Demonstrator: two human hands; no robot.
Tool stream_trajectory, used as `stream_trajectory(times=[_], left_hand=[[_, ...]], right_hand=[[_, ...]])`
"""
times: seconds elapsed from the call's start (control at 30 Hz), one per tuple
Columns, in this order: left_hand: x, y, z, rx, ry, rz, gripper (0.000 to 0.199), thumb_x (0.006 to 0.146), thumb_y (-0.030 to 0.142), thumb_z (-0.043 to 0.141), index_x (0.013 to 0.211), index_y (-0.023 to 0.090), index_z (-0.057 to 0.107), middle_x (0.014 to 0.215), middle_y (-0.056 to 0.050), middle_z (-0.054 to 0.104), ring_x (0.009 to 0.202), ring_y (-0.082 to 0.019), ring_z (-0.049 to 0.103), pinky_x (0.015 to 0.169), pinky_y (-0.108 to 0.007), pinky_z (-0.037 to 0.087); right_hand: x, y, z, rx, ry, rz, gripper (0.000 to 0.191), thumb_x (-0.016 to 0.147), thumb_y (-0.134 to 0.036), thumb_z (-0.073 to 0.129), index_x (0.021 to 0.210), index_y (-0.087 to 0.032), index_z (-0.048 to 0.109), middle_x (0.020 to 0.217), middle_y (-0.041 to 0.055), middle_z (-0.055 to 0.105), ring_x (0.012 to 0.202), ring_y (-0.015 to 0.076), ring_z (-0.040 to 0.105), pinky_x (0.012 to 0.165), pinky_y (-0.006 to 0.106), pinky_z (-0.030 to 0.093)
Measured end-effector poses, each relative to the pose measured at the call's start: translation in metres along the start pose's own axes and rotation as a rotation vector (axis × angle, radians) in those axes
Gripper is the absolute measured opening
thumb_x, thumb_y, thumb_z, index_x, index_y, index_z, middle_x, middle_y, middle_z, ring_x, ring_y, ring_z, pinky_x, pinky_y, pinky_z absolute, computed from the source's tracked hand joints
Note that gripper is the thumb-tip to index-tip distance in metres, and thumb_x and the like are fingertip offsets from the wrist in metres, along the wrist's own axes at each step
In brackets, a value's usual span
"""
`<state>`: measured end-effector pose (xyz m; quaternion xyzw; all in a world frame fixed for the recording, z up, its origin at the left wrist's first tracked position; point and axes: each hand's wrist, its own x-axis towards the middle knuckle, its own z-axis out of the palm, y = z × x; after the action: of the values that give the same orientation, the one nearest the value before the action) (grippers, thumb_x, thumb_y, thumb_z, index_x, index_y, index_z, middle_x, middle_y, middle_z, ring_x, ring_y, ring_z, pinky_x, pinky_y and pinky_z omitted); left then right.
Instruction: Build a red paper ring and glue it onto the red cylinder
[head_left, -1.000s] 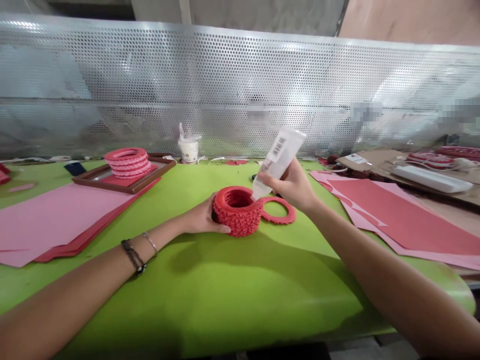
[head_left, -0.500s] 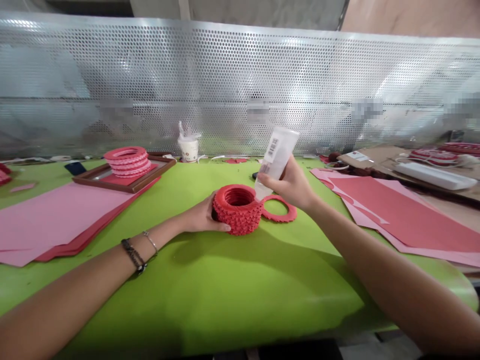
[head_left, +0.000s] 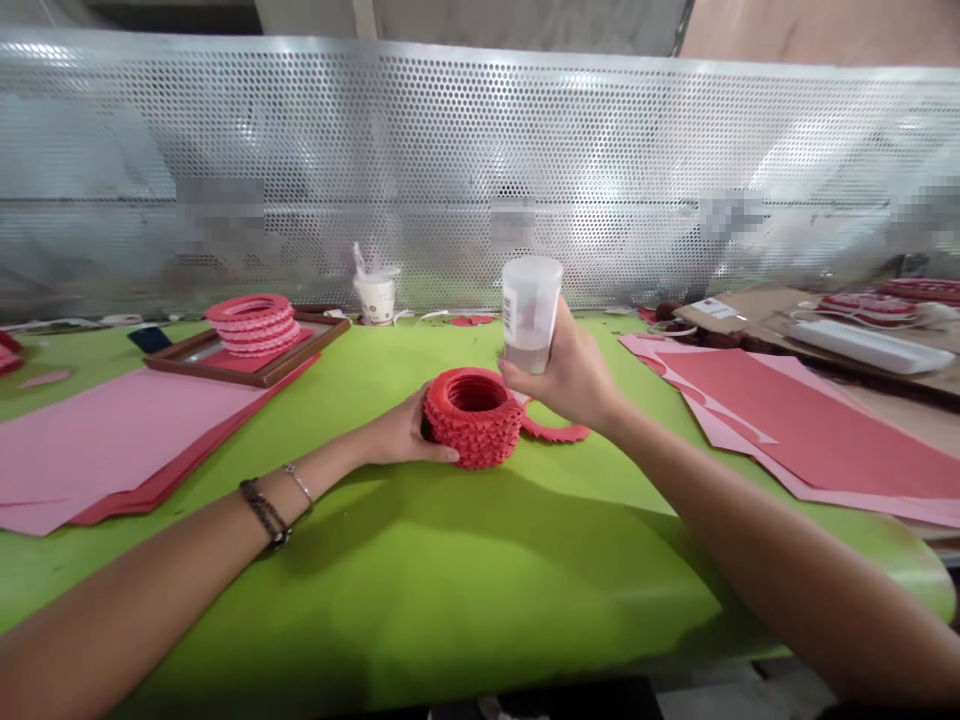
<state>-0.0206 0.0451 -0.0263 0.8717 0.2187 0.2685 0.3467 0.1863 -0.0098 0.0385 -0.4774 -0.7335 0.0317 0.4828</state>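
Note:
A stack of red paper rings (head_left: pixel 480 435) with jagged outer edges stands on the green table. My left hand (head_left: pixel 405 428) curves round its left side, thumb along the front. My right hand (head_left: pixel 574 365) grips a translucent glue bottle (head_left: pixel 534 310), tipped bottom-up, with clear liquid gathered in its lower part. The bottle's nozzle end is hidden behind my fingers, by the right rim of the stack. A single red paper ring (head_left: pixel 562 433) lies flat to the right of the stack, partly behind the right hand.
Pink and red sheets (head_left: pixel 120 410) lie at left, beside a brown frame (head_left: pixel 277 375) bearing pink rings (head_left: pixel 251 325). A white cup (head_left: pixel 376 297) stands by the perforated metal screen (head_left: pixel 450 150). More sheets (head_left: pixel 795 420) and a white power strip (head_left: pixel 870 347) lie at right.
My right hand has swung the bottle left and turned it, so its base now faces more toward me. My left hand and the stack have stayed in place.

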Motion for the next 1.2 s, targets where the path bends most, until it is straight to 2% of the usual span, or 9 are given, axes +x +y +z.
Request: stream_trajectory(times=[0.1,0.2,0.4,0.6,0.7,0.83,0.97,1.1,1.2], left_hand=[[0.0,0.003,0.0,-0.012,-0.008,-0.026,0.089,0.062,0.042,0.073,0.134,0.019,0.025,0.135,-0.016,0.037,0.127,-0.033,0.033,0.108,-0.052,0.022],[-0.001,0.004,0.0,-0.023,-0.017,-0.041,0.089,0.061,0.041,0.072,0.134,0.019,0.025,0.136,-0.017,0.037,0.127,-0.033,0.033,0.107,-0.052,0.022],[0.0,-0.001,-0.001,0.01,-0.004,-0.053,0.089,0.059,0.043,0.073,0.131,0.017,0.027,0.137,-0.017,0.035,0.128,-0.034,0.031,0.108,-0.053,0.019],[-0.001,-0.001,0.0,-0.037,-0.005,-0.067,0.091,0.06,0.043,0.074,0.134,0.02,0.025,0.138,-0.015,0.036,0.129,-0.033,0.032,0.108,-0.053,0.022],[-0.001,0.002,0.0,-0.04,-0.007,-0.063,0.091,0.06,0.044,0.074,0.134,0.021,0.026,0.138,-0.015,0.037,0.128,-0.033,0.033,0.107,-0.053,0.024],[0.0,0.003,0.0,-0.026,-0.012,-0.037,0.091,0.059,0.045,0.074,0.134,0.022,0.028,0.137,-0.013,0.039,0.128,-0.034,0.033,0.107,-0.054,0.023],[0.001,0.002,0.0,-0.015,-0.008,-0.016,0.088,0.06,0.044,0.074,0.133,0.02,0.029,0.138,-0.015,0.037,0.128,-0.033,0.033,0.108,-0.052,0.022],[0.0,0.0,0.0,-0.026,-0.008,-0.026,0.088,0.061,0.044,0.073,0.132,0.019,0.029,0.137,-0.016,0.038,0.128,-0.033,0.033,0.107,-0.052,0.023],[0.0,-0.001,0.0,-0.019,-0.01,-0.045,0.089,0.06,0.045,0.074,0.133,0.021,0.028,0.138,-0.015,0.037,0.128,-0.034,0.033,0.107,-0.053,0.023]], right_hand=[[-0.003,0.002,0.004,0.231,0.081,0.001,0.038,0.065,-0.032,0.063,0.093,-0.023,0.039,0.08,0.0017,0.054,0.073,0.0197,0.055,0.062,0.038,0.048],[-0.005,0.003,0.012,0.423,0.015,0.005,0.032,0.069,-0.033,0.06,0.091,-0.023,0.04,0.085,0.0029,0.055,0.078,0.0191,0.056,0.065,0.037,0.05],[0.003,0.013,0.007,0.299,-0.079,-0.017,0.036,0.064,-0.023,0.062,0.094,-0.023,0.041,0.079,-0.0005,0.054,0.071,0.0182,0.056,0.065,0.039,0.051],[0.001,0.012,0.005,0.327,0.082,0.011,0.038,0.067,-0.031,0.063,0.096,-0.023,0.04,0.086,0.0023,0.056,0.079,0.0215,0.058,0.069,0.042,0.052],[-0.004,0.006,0.013,0.447,-0.002,0.018,0.035,0.071,-0.034,0.06,0.095,-0.023,0.039,0.091,0.0034,0.055,0.083,0.02,0.057,0.068,0.038,0.053],[-0.002,0.007,0.012,0.311,-0.113,-0.038,0.037,0.068,-0.028,0.062,0.096,-0.022,0.04,0.087,0.002,0.053,0.079,0.019,0.056,0.068,0.038,0.052],[0.004,0.013,0.002,0.165,-0.043,-0.057,0.042,0.064,-0.024,0.064,0.098,-0.021,0.04,0.083,0.0012,0.054,0.074,0.0195,0.055,0.067,0.042,0.051],[-0.001,0.011,0.007,0.279,0.11,-0.04,0.039,0.069,-0.031,0.061,0.099,-0.022,0.039,0.087,0.0027,0.055,0.078,0.0201,0.056,0.07,0.043,0.051],[-0.005,0.006,0.015,0.378,0.018,-0.03,0.033,0.07,-0.031,0.059,0.095,-0.022,0.039,0.088,0.0029,0.053,0.08,0.0195,0.056,0.07,0.04,0.051]])
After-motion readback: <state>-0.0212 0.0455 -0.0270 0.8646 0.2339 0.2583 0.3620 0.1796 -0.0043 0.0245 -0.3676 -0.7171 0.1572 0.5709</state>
